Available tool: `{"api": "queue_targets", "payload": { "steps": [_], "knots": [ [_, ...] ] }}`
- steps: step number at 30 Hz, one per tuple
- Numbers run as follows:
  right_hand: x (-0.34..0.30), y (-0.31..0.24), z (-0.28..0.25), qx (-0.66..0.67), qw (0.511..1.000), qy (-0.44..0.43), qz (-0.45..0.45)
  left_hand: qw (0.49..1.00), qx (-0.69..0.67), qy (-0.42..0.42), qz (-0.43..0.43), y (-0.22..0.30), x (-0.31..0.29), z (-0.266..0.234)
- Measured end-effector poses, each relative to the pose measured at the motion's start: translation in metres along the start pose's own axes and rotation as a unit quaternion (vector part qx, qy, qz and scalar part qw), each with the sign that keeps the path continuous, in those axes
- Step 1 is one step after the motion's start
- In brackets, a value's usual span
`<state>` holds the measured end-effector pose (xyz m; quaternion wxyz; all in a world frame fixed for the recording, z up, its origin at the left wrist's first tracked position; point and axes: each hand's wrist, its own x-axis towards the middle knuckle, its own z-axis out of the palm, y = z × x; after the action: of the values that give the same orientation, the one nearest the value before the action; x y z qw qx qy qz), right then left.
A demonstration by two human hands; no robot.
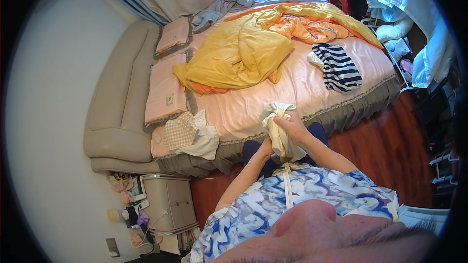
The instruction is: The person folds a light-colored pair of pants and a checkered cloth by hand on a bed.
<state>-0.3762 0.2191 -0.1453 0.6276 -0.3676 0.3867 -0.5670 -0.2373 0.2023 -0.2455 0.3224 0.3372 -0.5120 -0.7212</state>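
Just past the near edge of the bed, in front of my body, I hold a bunched cream-white piece of cloth [279, 139]; its folds hide whether it is a garment. My right hand [291, 125] grips its upper part, thumb on top. Lower down on its left side, my left hand [266, 147] is closed on the same cloth, its fingers partly hidden. Farther off on the bed lies a black-and-white striped garment [340, 66] with a white part at its left.
The bed's pink sheet [304, 90] carries a rumpled yellow quilt [243, 48], pillows [168, 85] and, at its near left corner, a checked cloth [180, 131]. A nightstand [168, 202] stands left of me. Clothes hang on a rack [402, 70] at far right. Reddish wooden floor [385, 151] lies to my right.
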Motion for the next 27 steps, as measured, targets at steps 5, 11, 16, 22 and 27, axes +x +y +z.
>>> {"api": "queue_targets", "payload": {
  "steps": [5, 11, 16, 22, 27],
  "knots": [
    [0.000, -0.004, 0.001, 0.012, 1.000, -0.004, 0.000, 0.987, 0.137, 0.035, 0.077, -0.004, 0.002, -0.005],
    [0.019, 0.007, -0.035, 0.025, 0.997, 0.055, -0.043, 0.946, 0.211, 0.214, 0.124, 0.100, -0.002, 0.001],
    [0.017, -0.002, -0.030, 0.034, 0.994, 0.080, -0.065, 0.882, 0.052, 0.321, 0.340, 0.202, -0.036, -0.012],
    [0.020, -0.006, -0.032, 0.025, 0.994, 0.082, -0.075, 0.799, 0.273, 0.380, 0.379, 0.186, -0.037, -0.019],
    [0.011, -0.012, -0.018, 0.010, 0.997, 0.054, -0.058, 0.774, 0.360, 0.351, 0.384, 0.184, -0.039, 0.004]
  ]
}}
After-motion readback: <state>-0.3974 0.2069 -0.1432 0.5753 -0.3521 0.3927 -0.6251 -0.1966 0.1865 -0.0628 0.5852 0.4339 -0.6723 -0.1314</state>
